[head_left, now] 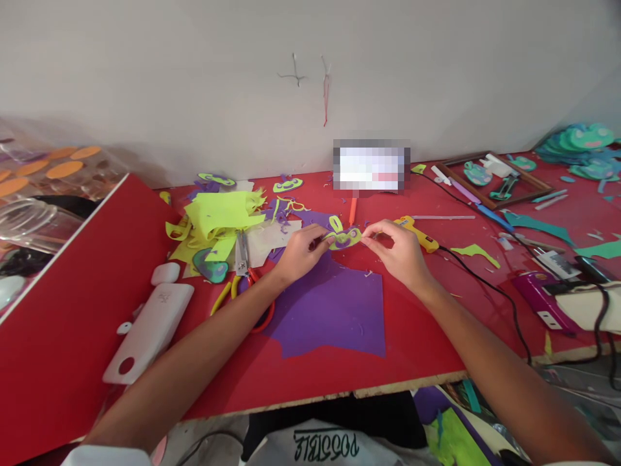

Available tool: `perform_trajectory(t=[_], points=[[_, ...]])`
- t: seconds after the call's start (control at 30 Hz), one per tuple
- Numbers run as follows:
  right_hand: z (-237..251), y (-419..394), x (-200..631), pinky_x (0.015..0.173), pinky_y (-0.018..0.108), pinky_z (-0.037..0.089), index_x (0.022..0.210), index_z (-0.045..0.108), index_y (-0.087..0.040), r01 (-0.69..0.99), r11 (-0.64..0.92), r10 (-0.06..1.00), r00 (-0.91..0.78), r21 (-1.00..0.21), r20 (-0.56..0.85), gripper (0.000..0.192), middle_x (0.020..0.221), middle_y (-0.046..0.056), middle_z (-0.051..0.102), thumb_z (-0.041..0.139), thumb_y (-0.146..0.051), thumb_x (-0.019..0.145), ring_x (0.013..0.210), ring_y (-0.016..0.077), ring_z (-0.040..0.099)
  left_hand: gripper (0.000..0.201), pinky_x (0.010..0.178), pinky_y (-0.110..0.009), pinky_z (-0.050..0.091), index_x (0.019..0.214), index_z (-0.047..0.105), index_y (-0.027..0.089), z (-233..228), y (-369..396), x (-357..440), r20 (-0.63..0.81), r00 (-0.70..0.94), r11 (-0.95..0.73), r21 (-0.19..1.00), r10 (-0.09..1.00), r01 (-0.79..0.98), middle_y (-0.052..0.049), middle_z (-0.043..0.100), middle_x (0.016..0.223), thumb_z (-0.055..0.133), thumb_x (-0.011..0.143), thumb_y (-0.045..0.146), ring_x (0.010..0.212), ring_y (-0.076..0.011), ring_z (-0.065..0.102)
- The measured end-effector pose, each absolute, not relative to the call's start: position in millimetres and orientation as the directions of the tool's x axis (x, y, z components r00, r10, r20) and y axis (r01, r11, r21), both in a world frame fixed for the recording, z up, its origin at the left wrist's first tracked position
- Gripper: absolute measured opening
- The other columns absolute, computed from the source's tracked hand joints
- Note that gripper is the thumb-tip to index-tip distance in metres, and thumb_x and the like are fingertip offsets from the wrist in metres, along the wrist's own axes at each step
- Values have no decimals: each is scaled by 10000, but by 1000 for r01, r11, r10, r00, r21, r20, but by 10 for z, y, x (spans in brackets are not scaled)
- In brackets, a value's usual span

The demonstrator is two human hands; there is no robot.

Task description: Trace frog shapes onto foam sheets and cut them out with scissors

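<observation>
Left hand (299, 251) and right hand (395, 249) each pinch an end of the small yellow-green and purple foam frog-face cutout (343, 237) above the purple foam sheet (334, 307) on the red counter (417, 336); thin foam could likely tear if the two ends are pulled apart.

Red table (417, 349) under purple foam sheet (334, 310), yellow-green scraps (218, 217), scissors (242, 259), glue gun (420, 234), white case (150, 330).
</observation>
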State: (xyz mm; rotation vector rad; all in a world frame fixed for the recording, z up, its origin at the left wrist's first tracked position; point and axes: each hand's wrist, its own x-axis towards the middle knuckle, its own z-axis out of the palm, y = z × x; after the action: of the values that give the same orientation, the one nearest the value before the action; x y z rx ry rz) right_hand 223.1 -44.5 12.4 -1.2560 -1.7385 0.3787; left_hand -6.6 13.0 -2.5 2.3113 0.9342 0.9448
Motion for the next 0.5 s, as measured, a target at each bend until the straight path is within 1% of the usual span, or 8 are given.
perform_trajectory(t=[0.1,0.23,0.37,0.5], points=[[124,-448,2229,787,373,539,872,683,-232,588,437,868,-77,-681,490,177,873,51,746,598,-344,979,810,221,688,421,625,-281,344,686,462,187,-58,160,-76,437,473,-637,622,765,456,9,473,662,498,1016,445,641,-135,442],[128,-452,2232,778,356,532,864,686,-231,581,437,877,-106,-687,468,215,861,45,757,547,-317,1004,820,217,703,425,618,-284,329,673,434,190,-69,186,-94,451,408,-607,623,794,493,15,454,652,507,1012,434,630,-132,423],[91,-446,2198,702,331,496,798,667,-218,606,399,893,-86,-688,442,204,791,38,731,632,-337,960,746,206,667,423,619,-279,335,686,458,185,-50,183,-98,463,390,-605,642,796,472,14,477,661,503,1014,448,630,-125,434],[43,-438,2129,661,315,479,802,679,-216,614,409,899,-144,-675,414,143,797,33,723,681,-289,924,700,189,633,430,617,-281,343,691,468,184,-43,168,-91,469,395,-612,647,790,456,13,482,667,509,1010,470,630,-124,439]])
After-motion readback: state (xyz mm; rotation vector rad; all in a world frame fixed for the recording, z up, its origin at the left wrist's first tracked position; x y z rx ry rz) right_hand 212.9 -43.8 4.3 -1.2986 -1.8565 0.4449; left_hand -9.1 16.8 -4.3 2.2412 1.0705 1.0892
